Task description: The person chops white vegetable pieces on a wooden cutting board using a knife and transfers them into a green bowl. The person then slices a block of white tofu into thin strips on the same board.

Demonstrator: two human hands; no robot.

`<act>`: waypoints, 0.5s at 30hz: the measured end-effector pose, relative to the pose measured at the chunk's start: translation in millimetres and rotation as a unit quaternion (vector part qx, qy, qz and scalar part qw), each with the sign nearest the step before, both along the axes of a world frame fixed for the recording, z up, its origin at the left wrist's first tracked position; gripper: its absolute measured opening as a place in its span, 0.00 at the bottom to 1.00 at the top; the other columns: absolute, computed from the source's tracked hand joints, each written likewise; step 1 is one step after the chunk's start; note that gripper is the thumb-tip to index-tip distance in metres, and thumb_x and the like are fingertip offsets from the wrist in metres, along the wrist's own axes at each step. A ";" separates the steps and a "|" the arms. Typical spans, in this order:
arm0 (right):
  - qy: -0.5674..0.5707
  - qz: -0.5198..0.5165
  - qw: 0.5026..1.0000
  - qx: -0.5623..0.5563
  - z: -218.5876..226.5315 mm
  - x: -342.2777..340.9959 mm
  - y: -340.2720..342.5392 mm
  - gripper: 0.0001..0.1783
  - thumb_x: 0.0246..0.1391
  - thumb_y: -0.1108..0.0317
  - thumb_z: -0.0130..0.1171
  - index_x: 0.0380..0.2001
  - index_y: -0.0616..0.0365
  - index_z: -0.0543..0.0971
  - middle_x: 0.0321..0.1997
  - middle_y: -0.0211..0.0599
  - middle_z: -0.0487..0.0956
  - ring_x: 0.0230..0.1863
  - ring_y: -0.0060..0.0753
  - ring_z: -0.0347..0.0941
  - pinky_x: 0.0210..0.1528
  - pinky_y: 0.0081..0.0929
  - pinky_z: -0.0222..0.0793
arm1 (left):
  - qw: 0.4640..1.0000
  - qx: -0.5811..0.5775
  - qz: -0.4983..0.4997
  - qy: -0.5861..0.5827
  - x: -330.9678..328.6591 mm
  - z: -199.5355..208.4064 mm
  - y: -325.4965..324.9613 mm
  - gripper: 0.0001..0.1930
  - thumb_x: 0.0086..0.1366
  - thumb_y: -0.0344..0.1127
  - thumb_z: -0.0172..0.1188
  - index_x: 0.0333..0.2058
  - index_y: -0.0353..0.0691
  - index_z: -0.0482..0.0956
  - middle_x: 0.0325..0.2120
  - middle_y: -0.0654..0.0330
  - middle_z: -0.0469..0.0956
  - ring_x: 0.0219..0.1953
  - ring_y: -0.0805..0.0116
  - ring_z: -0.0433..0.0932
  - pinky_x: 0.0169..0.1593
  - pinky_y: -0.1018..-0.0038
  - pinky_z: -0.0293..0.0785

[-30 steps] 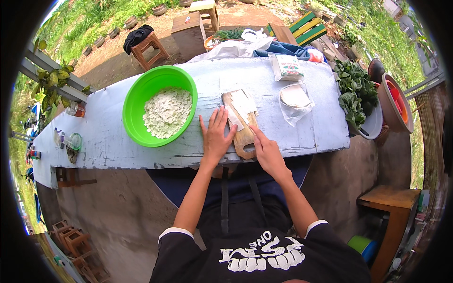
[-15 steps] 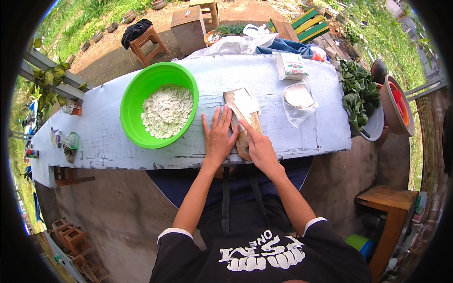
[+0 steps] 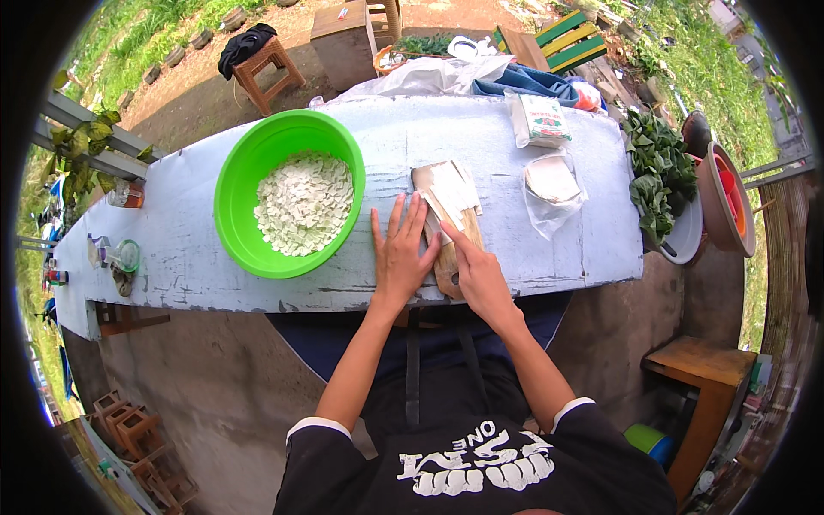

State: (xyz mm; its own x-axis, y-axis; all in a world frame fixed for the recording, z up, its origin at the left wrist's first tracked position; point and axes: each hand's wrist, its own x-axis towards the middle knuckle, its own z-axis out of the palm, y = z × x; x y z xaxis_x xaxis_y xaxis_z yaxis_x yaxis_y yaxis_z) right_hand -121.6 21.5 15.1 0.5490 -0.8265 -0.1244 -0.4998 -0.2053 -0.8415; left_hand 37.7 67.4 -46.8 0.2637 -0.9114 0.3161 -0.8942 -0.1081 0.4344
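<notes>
A small wooden cutting board (image 3: 447, 268) lies on the table before me, bearing pale flat sheets (image 3: 450, 190), some cut into strips. My left hand (image 3: 400, 259) rests flat with fingers stretched along the board's left side, its thumb near the strips. My right hand (image 3: 484, 283) is closed over the board's near part, index finger pointing forward along what looks like a knife; the fingers mostly hide it. Left of my hands stands a big green basin (image 3: 230, 202) holding many small, pale cut pieces (image 3: 305, 206).
On the pale table (image 3: 386, 292), an opened clear bag of pale sheets (image 3: 552, 180) and a sealed packet (image 3: 542, 120) lie right of the board. Leafy greens (image 3: 657, 172) and brown basins (image 3: 721, 197) stand at the right end. A glass jar (image 3: 129, 195) sits far left.
The whole view has shifted slightly. Both hands keep nearly the same place on the board, with the right one still beside the strips.
</notes>
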 end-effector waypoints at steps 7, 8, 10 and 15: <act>0.004 -0.001 1.000 0.007 1.1 1.6 -0.6 0.24 0.76 0.70 0.44 0.70 0.43 0.72 0.44 0.70 0.81 0.49 0.73 0.77 0.47 0.53 0.74 | 0.999 -0.005 -0.006 0.033 1.5 1.2 0.3 0.31 0.71 0.48 0.62 0.66 0.36 0.74 0.72 0.55 0.69 0.78 0.59 0.55 0.79 0.42 0.36; 0.009 -0.002 1.000 0.012 1.6 1.8 -0.6 0.24 0.76 0.70 0.44 0.70 0.43 0.72 0.44 0.70 0.81 0.48 0.73 0.77 0.47 0.53 0.74 | 0.999 -0.004 -0.007 0.035 1.4 1.0 0.7 0.31 0.71 0.48 0.62 0.66 0.36 0.74 0.71 0.55 0.69 0.78 0.59 0.55 0.79 0.42 0.36; 0.018 -0.003 1.000 0.021 2.7 2.2 -2.2 0.23 0.76 0.70 0.45 0.70 0.44 0.72 0.43 0.71 0.81 0.48 0.74 0.77 0.47 0.54 0.74 | 0.999 -0.004 -0.010 0.039 0.8 1.5 0.3 0.31 0.71 0.48 0.62 0.66 0.36 0.73 0.71 0.55 0.69 0.78 0.59 0.55 0.79 0.42 0.36; 0.028 -0.001 1.000 0.008 -3.7 6.1 -4.3 0.23 0.75 0.69 0.45 0.69 0.43 0.72 0.42 0.71 0.81 0.46 0.75 0.78 0.46 0.55 0.73 | 1.000 -0.005 -0.007 0.018 0.2 5.5 0.6 0.32 0.69 0.47 0.63 0.67 0.37 0.73 0.71 0.55 0.69 0.78 0.57 0.55 0.79 0.41 0.36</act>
